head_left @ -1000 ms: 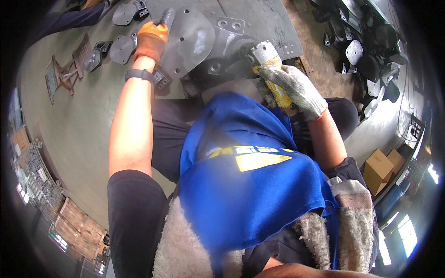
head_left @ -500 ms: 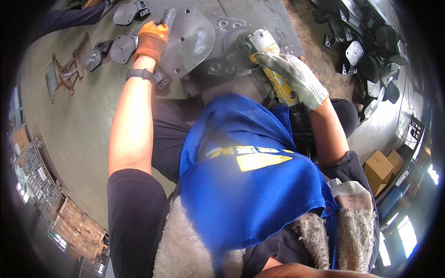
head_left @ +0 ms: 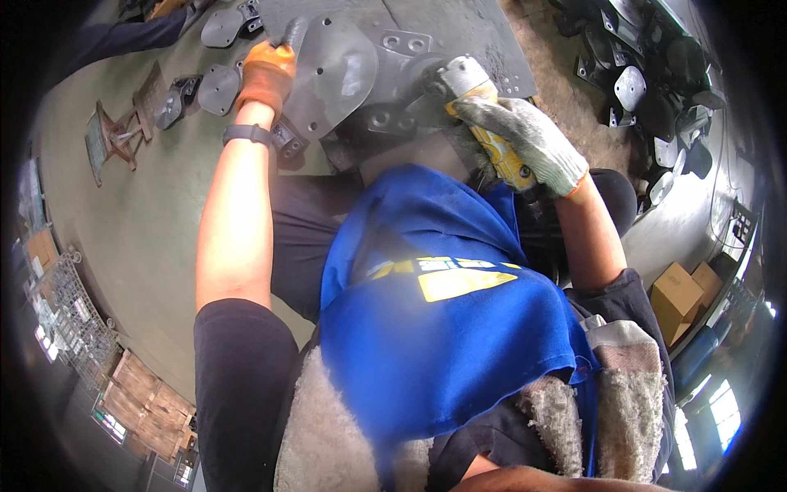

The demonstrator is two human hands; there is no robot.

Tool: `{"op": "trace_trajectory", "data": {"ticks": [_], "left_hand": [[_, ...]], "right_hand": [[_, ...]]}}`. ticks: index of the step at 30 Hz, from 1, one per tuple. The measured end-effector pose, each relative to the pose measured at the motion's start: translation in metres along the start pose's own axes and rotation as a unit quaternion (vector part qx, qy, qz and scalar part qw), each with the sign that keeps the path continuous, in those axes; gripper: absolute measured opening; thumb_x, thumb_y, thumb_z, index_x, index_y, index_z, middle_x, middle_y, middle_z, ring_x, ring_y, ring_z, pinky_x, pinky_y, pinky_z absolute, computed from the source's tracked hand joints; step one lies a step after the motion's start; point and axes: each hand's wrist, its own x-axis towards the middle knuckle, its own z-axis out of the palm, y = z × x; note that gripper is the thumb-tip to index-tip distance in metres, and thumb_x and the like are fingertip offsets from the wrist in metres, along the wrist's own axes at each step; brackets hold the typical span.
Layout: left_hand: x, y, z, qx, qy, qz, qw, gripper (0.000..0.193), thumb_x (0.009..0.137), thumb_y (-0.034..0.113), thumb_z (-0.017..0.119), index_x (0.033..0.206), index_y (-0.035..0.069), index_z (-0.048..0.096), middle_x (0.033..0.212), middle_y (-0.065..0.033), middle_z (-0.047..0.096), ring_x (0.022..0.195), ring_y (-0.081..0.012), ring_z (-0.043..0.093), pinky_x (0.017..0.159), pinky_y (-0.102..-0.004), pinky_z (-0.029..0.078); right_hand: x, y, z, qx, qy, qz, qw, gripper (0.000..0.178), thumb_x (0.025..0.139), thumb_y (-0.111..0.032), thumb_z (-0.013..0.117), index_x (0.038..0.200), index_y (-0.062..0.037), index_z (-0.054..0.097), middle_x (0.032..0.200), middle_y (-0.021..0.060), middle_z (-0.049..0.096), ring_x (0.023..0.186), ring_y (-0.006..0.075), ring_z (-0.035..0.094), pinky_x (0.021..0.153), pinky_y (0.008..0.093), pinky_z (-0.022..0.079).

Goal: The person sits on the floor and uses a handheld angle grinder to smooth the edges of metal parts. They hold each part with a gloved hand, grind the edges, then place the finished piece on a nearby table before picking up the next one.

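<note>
My left hand [head_left: 267,75], in an orange glove, is closed at the left side of a metal bracket. The bracket has a broad flat plate [head_left: 336,78] with several holes, and a dark rounded bar [head_left: 297,33] shows by my fingers. My right hand [head_left: 529,135], in a grey-white knit glove, wraps round a yellow angle grinder [head_left: 502,156]. Its metal head [head_left: 461,75] points toward the bracket's right part, by a small two-hole plate [head_left: 406,43]. The grinder's disc is too blurred to tell whether it touches the metal.
Similar brackets [head_left: 220,88] lie to the left, near a rusty metal stand [head_left: 115,135]. A heap of dark brackets [head_left: 631,86] lies at the right, with cardboard boxes [head_left: 676,299] nearer me. Another person's sleeve [head_left: 135,37] shows at the far left.
The grinder in my right hand has shifted slightly right and toward me. My left hand keeps its place on the bracket.
</note>
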Motion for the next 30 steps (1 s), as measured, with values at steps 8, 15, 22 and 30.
{"op": "trace_trajectory", "data": {"ticks": [8, 15, 22, 30], "left_hand": [[0.011, -0.014, 0.004, 0.080, 0.003, 0.044, 0.996, 0.067, 0.099, 0.065, 0.049, 0.107, 0.004, 0.075, 0.109, -0.0256, 0.071, 0.107, -0.0477, 0.062, 0.095, -0.0486, 0.051], [0.006, -0.003, 0.000, 0.043, 0.017, 0.053, 0.998, 0.061, 0.100, 0.058, 0.051, 0.105, 0.002, 0.075, 0.105, -0.0258, 0.072, 0.105, -0.0465, 0.064, 0.093, -0.0475, 0.051], [-0.003, 0.011, -0.016, 0.048, 0.002, 0.040, 0.998, 0.051, 0.102, 0.049, 0.051, 0.106, 0.004, 0.075, 0.103, -0.0261, 0.071, 0.101, -0.0474, 0.064, 0.090, -0.0466, 0.052], [0.007, -0.010, -0.005, 0.059, 0.039, 0.113, 0.991, 0.047, 0.102, 0.044, 0.050, 0.102, 0.004, 0.074, 0.098, -0.0264, 0.071, 0.097, -0.0481, 0.064, 0.086, -0.0487, 0.052]], "right_hand": [[-0.002, 0.002, -0.011, 0.039, -0.025, 0.015, 0.999, 0.045, 0.102, -0.034, 0.066, 0.129, 0.0012, 0.066, 0.106, 0.0054, 0.072, 0.088, 0.0106, 0.069, 0.074, 0.0248, 0.056], [0.015, 0.032, -0.009, 0.087, -0.081, -0.034, 0.992, 0.044, 0.099, -0.041, 0.069, 0.123, -0.0045, 0.068, 0.088, 0.0029, 0.068, 0.073, 0.0097, 0.065, 0.061, 0.0231, 0.053], [-0.003, -0.011, 0.007, 0.059, -0.035, 0.052, 0.996, 0.063, 0.090, -0.064, 0.069, 0.087, -0.0007, 0.071, 0.065, 0.0039, 0.062, 0.056, 0.0113, 0.063, 0.051, 0.0263, 0.050], [0.003, 0.016, 0.003, 0.074, -0.098, 0.054, 0.991, 0.045, 0.100, -0.044, 0.065, 0.115, -0.0010, 0.068, 0.079, 0.0050, 0.068, 0.060, 0.0112, 0.064, 0.051, 0.0249, 0.052]]}}
